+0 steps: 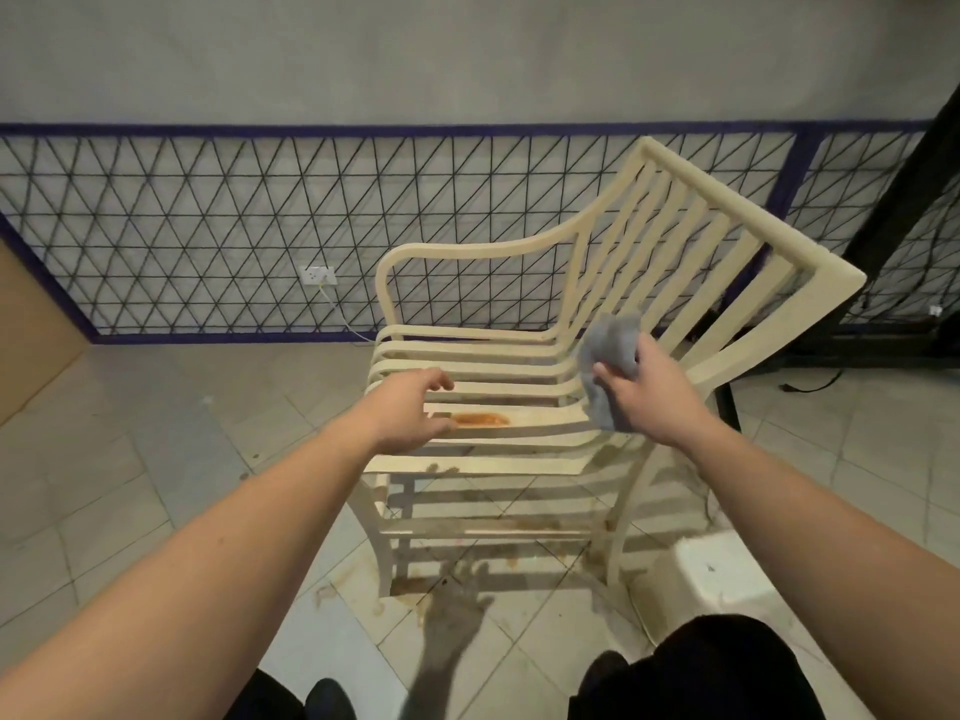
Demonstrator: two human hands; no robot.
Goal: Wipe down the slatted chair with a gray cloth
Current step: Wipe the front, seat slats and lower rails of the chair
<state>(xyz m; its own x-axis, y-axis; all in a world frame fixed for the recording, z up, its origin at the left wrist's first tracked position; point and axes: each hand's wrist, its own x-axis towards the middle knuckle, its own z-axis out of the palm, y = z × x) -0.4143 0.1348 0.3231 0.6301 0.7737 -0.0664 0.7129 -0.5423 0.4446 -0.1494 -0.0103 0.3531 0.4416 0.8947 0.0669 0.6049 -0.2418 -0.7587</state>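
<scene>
Gray tiled floor (156, 459) runs out ahead of you to a wall fronted by a dark wire lattice panel (260, 226) with a purple frame, and one white wall socket (318, 275) with a cord sits low behind it. One cream slatted chair (519, 356) stands on the tiles in front of you, turned so its back rises to the far right and its seat edge faces you. You've got one orange-brown stain (480, 419) on a near seat slat, and brownish smears on the nearest slat and on the tiles under the legs.

Two hands are up. Your left hand (410, 413) reaches over the near left of the seat, grip released, fingers loosely spread above the slats; I can't tell whether it touches them. Your right hand (644, 392) is raised over the right end of the seat where it curves up into the back, grip clenched around one gray cloth (608, 350), bunched, with a tail hanging down past your palm. The cloth is just in front of the lower back slats; contact can't be judged.

Left of the chair the tiles lie open as far as a brown board (31, 330) at the left edge. On the right, room is tighter: one white block (717, 569) sits near the front right leg, and a black frame (883, 252) stands beyond the chair back.
</scene>
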